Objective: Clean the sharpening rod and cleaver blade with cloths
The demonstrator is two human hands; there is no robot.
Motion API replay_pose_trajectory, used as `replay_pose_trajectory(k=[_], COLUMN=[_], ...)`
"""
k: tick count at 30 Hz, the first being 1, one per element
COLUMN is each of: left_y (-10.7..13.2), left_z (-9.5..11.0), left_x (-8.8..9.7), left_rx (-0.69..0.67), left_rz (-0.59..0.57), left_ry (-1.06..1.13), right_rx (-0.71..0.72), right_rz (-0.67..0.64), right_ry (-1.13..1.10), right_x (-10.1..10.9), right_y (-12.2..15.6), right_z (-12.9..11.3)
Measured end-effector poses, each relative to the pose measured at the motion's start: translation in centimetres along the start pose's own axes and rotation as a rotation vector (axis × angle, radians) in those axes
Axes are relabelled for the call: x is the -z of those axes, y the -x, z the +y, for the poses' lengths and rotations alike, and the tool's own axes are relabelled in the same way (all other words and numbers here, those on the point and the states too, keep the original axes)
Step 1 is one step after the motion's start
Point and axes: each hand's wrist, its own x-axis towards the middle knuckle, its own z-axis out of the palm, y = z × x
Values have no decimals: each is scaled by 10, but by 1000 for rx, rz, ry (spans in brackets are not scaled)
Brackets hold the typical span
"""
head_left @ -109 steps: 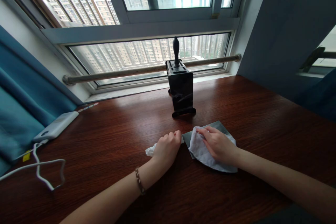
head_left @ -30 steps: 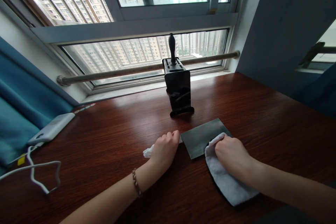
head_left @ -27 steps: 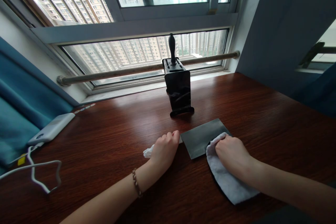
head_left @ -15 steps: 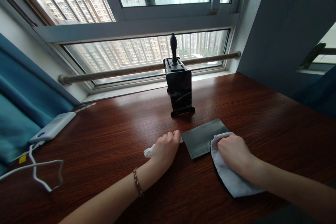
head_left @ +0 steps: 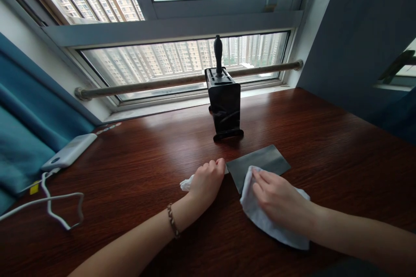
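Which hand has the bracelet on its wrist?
The left hand: it wears a brown bracelet, while the right hand, holding the white cloth, has none.

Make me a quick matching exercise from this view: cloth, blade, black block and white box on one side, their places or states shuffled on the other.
Things:
1. white cloth
2. grey blade
3. black block
4. white box

Places or states:
A. has one dark handle upright in its top
B. lies beside the blue curtain
C. gripped by the right hand
D. extends from the left hand, partly covered

Pairs: 1-C, 2-D, 3-A, 4-B
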Motion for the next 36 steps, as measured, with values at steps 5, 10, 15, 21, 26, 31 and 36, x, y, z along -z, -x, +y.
replay_pose_trajectory(k=[5,10,15,21,26,31,36], left_y=[2,2,2,2,3,2,1], left_z=[1,1,1,1,0,0,0], left_x=[0,0,-1,-2,-2,-2,-2], left_rx=[7,-4,-12,-16,-16,-3,-4], left_rz=[9,17,22,29,40,36,32], left_ry=[-16,-17,-13,-13,-12,-14,-6], right_rx=[182,286,219,201,184,62,230], right_rz=[-18,57,147,197,304,145,261], right_ry=[-276,-341,-315,-279,-263,-318,-323], right_x=[-3,-6,-6,-9,-11,-12,-9], right_y=[-4,-5,-9,-9,-9,-10,-6], right_z=[-3,-7,-10,-8,-5,-4,-4])
